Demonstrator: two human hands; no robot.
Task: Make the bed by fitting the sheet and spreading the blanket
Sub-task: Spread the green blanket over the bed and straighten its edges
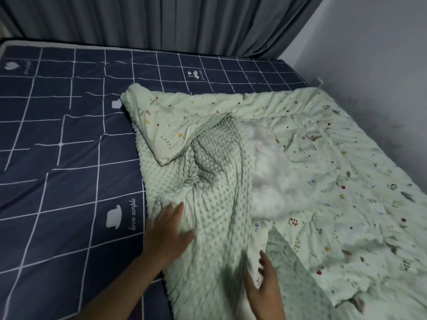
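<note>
From the head view, the blanket lies bunched on the right of the bed, over the fitted navy sheet. The left hand presses flat, fingers spread, likely anchoring it; the right hand's grip pinches a folded edge, seemingly to spread it.
</note>
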